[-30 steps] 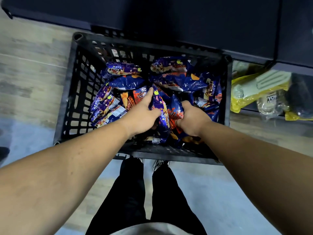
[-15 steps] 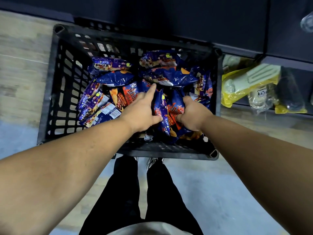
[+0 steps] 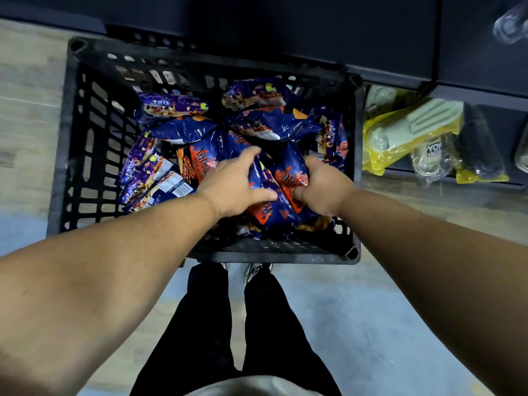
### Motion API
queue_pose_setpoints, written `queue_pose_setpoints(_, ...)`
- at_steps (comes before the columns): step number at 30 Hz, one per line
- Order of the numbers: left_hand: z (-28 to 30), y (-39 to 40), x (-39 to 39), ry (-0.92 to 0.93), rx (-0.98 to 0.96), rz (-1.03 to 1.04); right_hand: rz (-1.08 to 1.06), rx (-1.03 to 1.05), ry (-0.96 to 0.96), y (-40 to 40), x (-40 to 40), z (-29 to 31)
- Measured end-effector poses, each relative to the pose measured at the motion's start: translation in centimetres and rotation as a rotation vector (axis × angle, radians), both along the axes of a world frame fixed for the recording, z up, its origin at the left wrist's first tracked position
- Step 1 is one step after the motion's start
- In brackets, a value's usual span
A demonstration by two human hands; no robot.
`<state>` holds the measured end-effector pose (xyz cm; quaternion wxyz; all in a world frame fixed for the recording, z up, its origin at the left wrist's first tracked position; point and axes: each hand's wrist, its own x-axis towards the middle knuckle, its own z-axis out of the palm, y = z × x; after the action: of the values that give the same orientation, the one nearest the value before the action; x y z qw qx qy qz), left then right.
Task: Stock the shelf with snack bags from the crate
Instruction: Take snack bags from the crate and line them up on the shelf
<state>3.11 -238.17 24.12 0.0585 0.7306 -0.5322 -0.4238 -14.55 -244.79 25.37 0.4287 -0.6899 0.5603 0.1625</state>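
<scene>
Inside the black slatted plastic crate (image 3: pixel 85 144), the left hand (image 3: pixel 231 187) and right hand (image 3: pixel 323 187) together clutch upright blue-and-orange foil snack bags (image 3: pixel 274 192) between them; more bags lie beyond both hands.

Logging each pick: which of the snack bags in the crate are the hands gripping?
The upright bunch of blue-and-orange bags at the crate's near edge, squeezed between left hand and right hand; the others lie loose.
</scene>
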Motion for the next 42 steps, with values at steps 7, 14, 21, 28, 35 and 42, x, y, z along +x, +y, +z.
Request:
queue_pose_setpoints(7,0.6,0.1,2.6,0.163,0.003,0.295,-0.005,-0.047,0.017,-0.4,0.1,0.8)
queue_pose_setpoints(14,1.1,-0.4,4.3,0.255,0.028,0.427,0.008,-0.108,0.056,-0.8,-0.3,1.7)
queue_pose_setpoints(21,3.7,-1.7,4.4,0.009,0.03,0.212,0.054,-0.079,0.066,-0.2,0.8,1.4)
queue_pose_setpoints(28,-0.3,1.0,4.9,-0.274,0.017,0.036,0.082,-0.073,0.065,0.6,1.6,0.3)
queue_pose_setpoints(35,-0.2,2.2,2.2,-0.493,-0.122,-0.496,0.089,-0.071,0.065,0.6,1.5,-0.1)
queue_pose_setpoints(42,-1.6,1.0,1.3,-0.63,0.06,-0.582,0.137,-0.075,0.093,0.6,1.6,0.1)
